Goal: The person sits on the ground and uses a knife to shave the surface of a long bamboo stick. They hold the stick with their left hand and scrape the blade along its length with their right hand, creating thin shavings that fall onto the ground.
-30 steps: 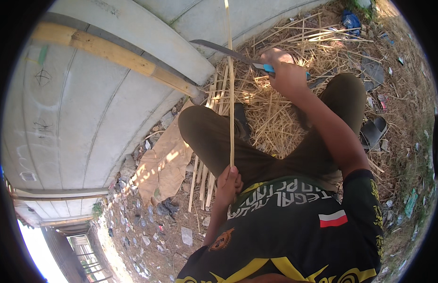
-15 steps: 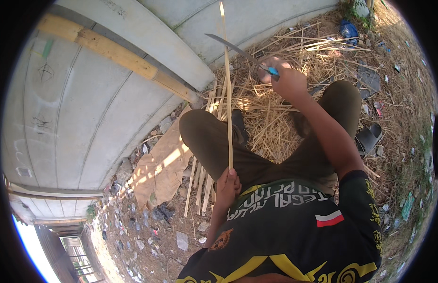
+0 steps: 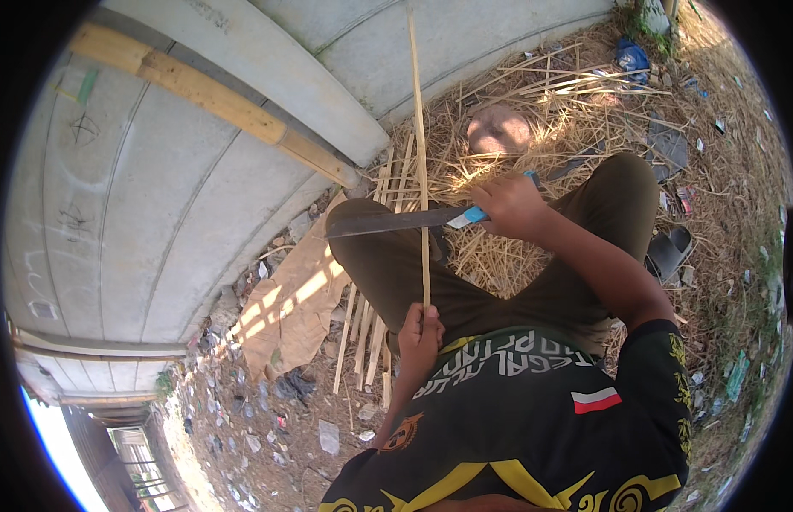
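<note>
Close to my body, my left hand (image 3: 419, 331) is closed round the near end of a long, thin bamboo strip (image 3: 419, 136), which points away from me toward the wall. My right hand (image 3: 509, 205) grips the blue handle of a machete (image 3: 383, 223). Its dark, broad blade lies across the strip, over my left knee and pointing left. Whether the edge touches the strip I cannot tell. Several cut bamboo strips (image 3: 359, 337) lie side by side on the ground beside and beneath my left leg.
Shavings (image 3: 490, 256) cover the ground between my legs, with a rounded stone-like block (image 3: 499, 130) beyond. A grey panel wall (image 3: 200, 162) with a bamboo pole (image 3: 217, 107) stands at left. Flattened cardboard (image 3: 285, 316) lies by my left knee, a dark sandal (image 3: 669, 252) at right.
The machete has come down and nearer to me, its blade swinging from pointing up-left to lying across the strip. My left hand and the strip have shifted slightly right.
</note>
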A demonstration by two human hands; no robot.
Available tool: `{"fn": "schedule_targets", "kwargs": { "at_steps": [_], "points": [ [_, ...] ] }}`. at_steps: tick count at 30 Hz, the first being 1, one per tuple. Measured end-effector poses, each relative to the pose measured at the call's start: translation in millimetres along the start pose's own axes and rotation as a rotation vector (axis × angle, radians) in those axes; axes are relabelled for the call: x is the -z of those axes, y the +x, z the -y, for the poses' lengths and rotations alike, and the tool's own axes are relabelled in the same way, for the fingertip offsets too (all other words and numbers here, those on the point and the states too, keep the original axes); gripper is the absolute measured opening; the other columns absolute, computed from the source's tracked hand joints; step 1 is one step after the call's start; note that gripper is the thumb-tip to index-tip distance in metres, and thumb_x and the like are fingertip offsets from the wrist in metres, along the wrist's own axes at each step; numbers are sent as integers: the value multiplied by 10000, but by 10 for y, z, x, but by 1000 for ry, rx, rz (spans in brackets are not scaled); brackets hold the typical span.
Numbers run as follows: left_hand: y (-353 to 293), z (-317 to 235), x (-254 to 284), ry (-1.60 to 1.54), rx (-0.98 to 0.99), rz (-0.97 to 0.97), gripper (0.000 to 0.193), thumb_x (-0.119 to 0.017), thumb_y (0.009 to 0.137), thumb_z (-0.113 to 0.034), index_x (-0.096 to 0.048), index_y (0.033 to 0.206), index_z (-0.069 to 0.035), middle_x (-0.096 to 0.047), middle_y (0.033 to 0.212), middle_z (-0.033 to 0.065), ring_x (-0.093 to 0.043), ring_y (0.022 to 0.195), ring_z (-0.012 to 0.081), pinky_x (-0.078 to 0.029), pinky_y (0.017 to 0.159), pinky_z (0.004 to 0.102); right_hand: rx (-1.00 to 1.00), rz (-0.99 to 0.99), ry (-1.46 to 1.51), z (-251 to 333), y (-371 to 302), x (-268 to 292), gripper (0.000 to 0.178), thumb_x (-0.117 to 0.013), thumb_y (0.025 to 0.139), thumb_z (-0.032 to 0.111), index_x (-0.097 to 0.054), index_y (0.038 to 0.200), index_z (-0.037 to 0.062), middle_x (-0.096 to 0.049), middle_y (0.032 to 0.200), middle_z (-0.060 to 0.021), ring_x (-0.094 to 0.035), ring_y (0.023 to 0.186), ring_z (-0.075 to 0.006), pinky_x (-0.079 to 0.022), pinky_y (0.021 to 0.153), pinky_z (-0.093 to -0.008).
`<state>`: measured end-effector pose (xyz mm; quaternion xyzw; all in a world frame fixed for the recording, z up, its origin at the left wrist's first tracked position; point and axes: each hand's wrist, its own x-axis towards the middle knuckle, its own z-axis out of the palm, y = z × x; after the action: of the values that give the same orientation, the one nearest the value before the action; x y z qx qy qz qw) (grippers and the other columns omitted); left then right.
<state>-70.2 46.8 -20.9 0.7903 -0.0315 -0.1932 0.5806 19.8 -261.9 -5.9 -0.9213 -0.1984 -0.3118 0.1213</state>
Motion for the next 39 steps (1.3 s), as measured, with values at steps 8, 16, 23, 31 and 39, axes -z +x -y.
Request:
{"fn": "schedule_targets", "kwargs": {
  "at_steps": [8, 16, 23, 31, 39],
  "points": [
    [-42, -52, -202, 562, -212, -221, 182, -504, 1042, -272, -530, 981, -103, -572, 635, 174, -623, 597, 406, -446, 501, 453, -386, 50, -73, -351, 216, 46, 226, -730, 673, 174, -584, 827, 95, -566, 619, -39, -631, 598, -257, -487, 565, -404],
    [-8, -63, -231, 656, -242, -201, 178, -510, 1039, -274, -528, 967, -113, -577, 620, 157, -620, 573, 394, -446, 483, 461, -37, 99, -24, -169, -56, 52, 267, -777, 676, 232, -601, 839, 114, -605, 645, -45, -653, 603, -254, -494, 538, -411],
    [23, -31, -237, 650, -295, -207, 163, -529, 1029, -275, -539, 973, -123, -584, 626, 141, -618, 571, 385, -455, 490, 452, -623, 134, -62, -623, 63, -62, 271, -748, 729, 258, -651, 928, 102, -663, 700, -73, -661, 617, -274, -524, 571, -425],
    [-63, -155, -199, 576, -151, -225, 238, -617, 990, -293, -563, 933, -69, -571, 610, 118, -608, 517, 232, -452, 514, 343, -50, 157, -18, -235, -65, 66, 260, -742, 694, 251, -642, 887, 107, -631, 655, -56, -657, 608, -273, -519, 571, -432],
    [-31, -68, -169, -43, 54, -117, 257, -562, 1034, -281, -533, 937, -45, -518, 617, 6, -440, 530, 36, -341, 482, 218, -345, 312, -28, -337, -25, -48, 217, -729, 732, 245, -621, 853, 101, -643, 649, -69, -667, 607, -274, -516, 559, -432]
  ]
}}
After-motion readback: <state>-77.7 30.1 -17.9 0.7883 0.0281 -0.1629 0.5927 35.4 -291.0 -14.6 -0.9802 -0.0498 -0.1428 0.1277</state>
